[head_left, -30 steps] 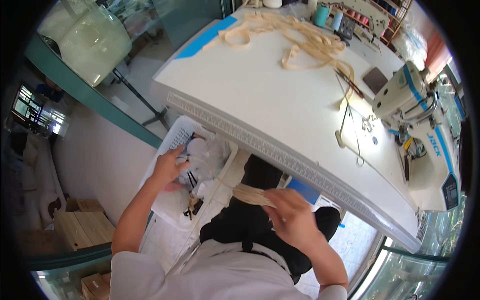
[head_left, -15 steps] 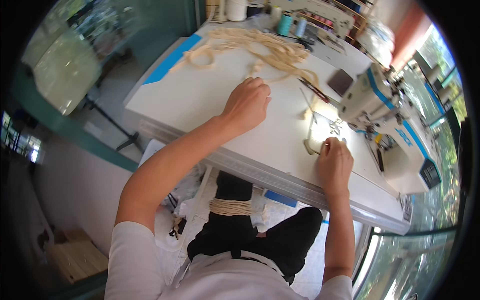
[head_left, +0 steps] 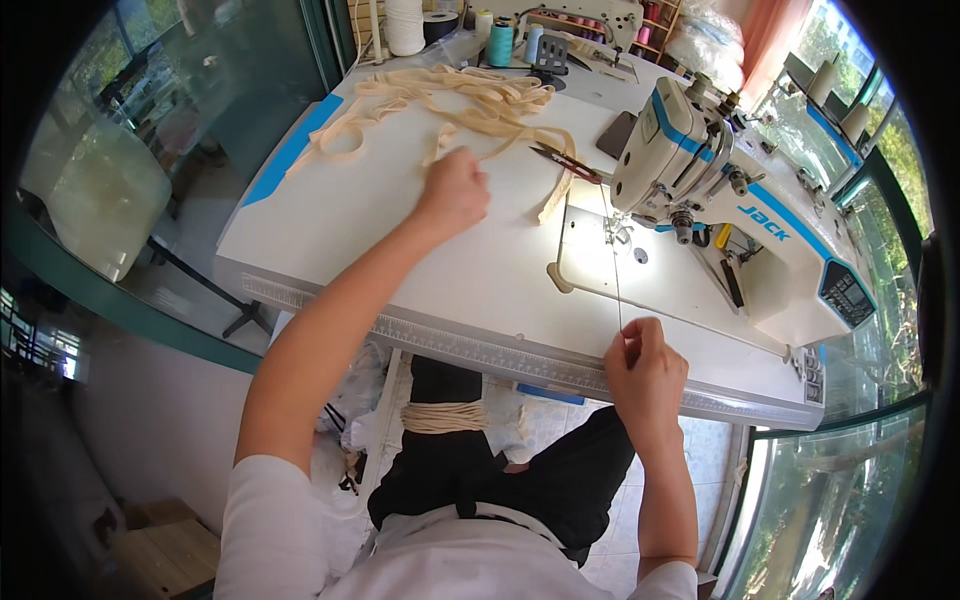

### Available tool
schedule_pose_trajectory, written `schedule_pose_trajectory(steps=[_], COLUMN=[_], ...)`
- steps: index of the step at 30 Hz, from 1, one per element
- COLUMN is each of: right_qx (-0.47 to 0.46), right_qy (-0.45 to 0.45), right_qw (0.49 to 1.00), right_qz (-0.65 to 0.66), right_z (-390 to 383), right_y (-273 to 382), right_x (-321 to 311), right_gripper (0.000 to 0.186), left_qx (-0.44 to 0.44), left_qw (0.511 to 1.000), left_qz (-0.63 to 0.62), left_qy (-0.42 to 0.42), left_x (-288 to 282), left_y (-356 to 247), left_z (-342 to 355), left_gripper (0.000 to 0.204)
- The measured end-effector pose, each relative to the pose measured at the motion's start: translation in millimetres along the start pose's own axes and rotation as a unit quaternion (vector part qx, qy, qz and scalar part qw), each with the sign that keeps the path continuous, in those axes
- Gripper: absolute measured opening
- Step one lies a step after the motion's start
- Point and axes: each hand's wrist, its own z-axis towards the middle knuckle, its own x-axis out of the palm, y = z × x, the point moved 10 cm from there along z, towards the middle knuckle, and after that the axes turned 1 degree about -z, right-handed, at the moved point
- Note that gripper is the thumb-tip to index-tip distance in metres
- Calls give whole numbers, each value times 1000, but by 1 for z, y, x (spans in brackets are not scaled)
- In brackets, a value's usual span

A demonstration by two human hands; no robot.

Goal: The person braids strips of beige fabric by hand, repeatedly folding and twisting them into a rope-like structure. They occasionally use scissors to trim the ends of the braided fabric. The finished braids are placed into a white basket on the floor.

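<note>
My right hand (head_left: 646,368) is pinched shut on a thin dark thread (head_left: 618,290) at the table's front edge. That thread runs taut up to the needle area of a white and blue sewing machine (head_left: 690,160). The lit needle plate (head_left: 585,250) lies left of the machine's arm. Farther left, my left hand (head_left: 455,197) is closed over the white tabletop (head_left: 380,240); whatever its fingers hold is hidden. Just beyond it lies a tangled pile of beige fabric strips (head_left: 480,92), one end near my knuckles. Dark-bladed scissors (head_left: 570,163) with reddish handles rest beside the machine head.
Thread spools (head_left: 501,44) and a white cone (head_left: 405,28) stand at the back, near a second sewing machine (head_left: 590,15). A dark flat object (head_left: 617,134) lies behind the scissors. A ruler strip (head_left: 480,345) lines the front edge. A beige cord bundle (head_left: 445,416) wraps my left leg.
My right hand has drawn back from the needle plate to the front edge, with the thread stretched behind it. My left hand stays closed near the strips. The whole view has shifted.
</note>
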Motion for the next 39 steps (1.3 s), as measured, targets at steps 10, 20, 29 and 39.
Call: schedule_pose_trajectory(steps=[10,20,29,39], right_qx=[-22,15,29,-13], right_qy=[17,7,25,-88], right_qw=[993,995,993,992], right_qz=[113,103,114,92], right_z=[21,82,84,77], right_y=[26,17,18,17], right_x=[22,52,59,42], right_gripper=[17,27,29,29], left_qx=[213,110,174,167], left_qw=[938,951,961,887], left_qz=[251,113,216,420], left_qy=[-108,-266,-19,-92], left_x=[54,-104,54,14], left_y=[-40,-55,-67,-21], left_z=[-10,75,29,51], left_gripper=[31,8,7,21])
